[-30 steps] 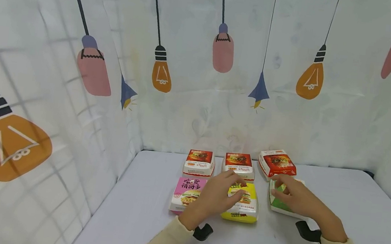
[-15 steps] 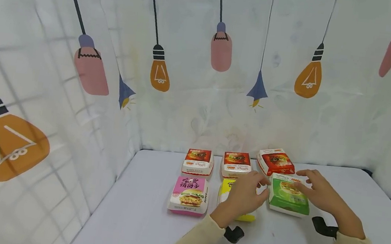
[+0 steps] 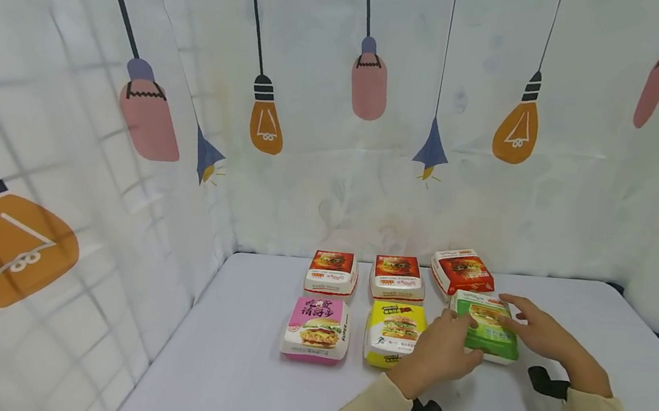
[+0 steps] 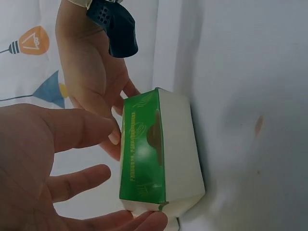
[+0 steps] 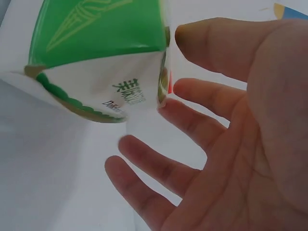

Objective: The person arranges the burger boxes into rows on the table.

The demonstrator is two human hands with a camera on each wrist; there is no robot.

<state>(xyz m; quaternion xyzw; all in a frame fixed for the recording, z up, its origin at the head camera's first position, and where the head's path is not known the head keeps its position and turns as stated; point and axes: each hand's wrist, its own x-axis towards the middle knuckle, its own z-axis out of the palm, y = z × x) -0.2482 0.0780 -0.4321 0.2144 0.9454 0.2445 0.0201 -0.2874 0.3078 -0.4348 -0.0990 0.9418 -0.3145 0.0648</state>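
Observation:
In the head view a green and white burger box (image 3: 490,332) sits on the white table between both hands. My left hand (image 3: 439,352) is at the box's left side, its fingertips close to the left edge; the left wrist view shows the fingers spread near the green face (image 4: 139,168). At the right side is my right hand (image 3: 554,343), fingers extended and thumb over the top edge. In the right wrist view a fingertip lies against or very near a box corner, contact being unclear. A yellow burger box (image 3: 394,331) is partly behind the left hand.
A pink burger box (image 3: 317,329) stands at the front left. Behind are two red and white boxes (image 3: 330,273) and a tilted red box (image 3: 463,273) close to the green one. A patterned curtain (image 3: 320,184) borders the table's back and left.
My left hand has moved right, from over the yellow box to the green box, uncovering the pink box. My right hand has shifted right from above the green box to its right side.

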